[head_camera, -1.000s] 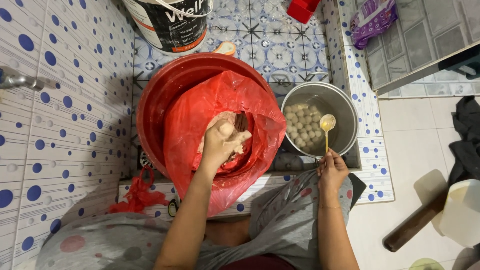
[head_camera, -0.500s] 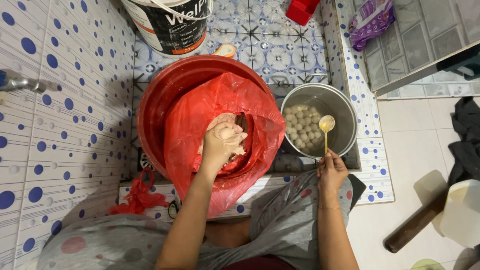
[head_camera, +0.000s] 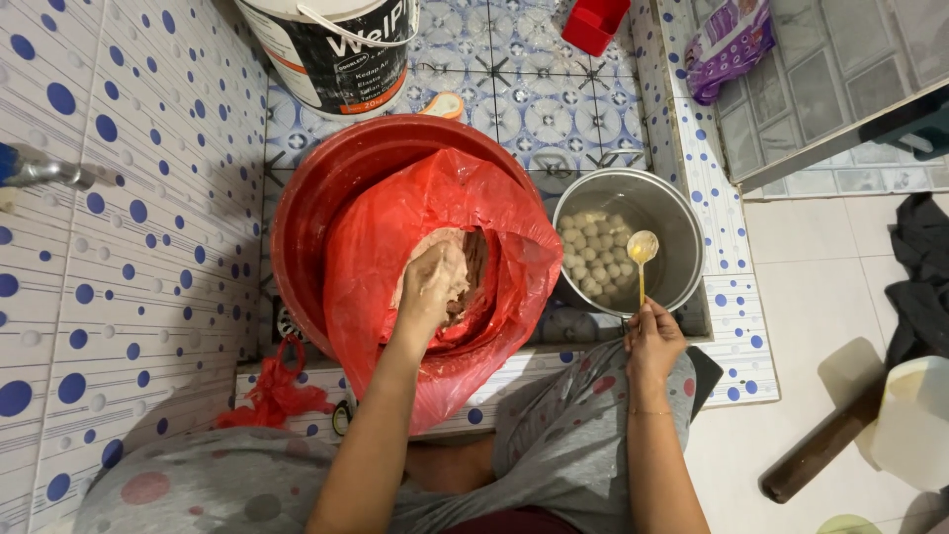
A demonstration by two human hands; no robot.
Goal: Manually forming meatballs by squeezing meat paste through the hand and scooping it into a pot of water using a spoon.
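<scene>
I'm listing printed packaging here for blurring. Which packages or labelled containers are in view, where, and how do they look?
Bucket: top, behind the red basin; round, white, with a black-and-orange printed band and wire handle.
Pouch: top right, on the tiled ledge; soft, crumpled, purple and white with print.
Red bag: in the basin, around the left hand; no print seen.
Signs, screens: none.

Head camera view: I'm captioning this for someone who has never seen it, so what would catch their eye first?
The big red basin lined with a red plastic bag fills the middle, with the left hand sunk into pale dough inside. Just right, a steel pot holds small pale balls, and the right hand holds a spoon over it.
</scene>
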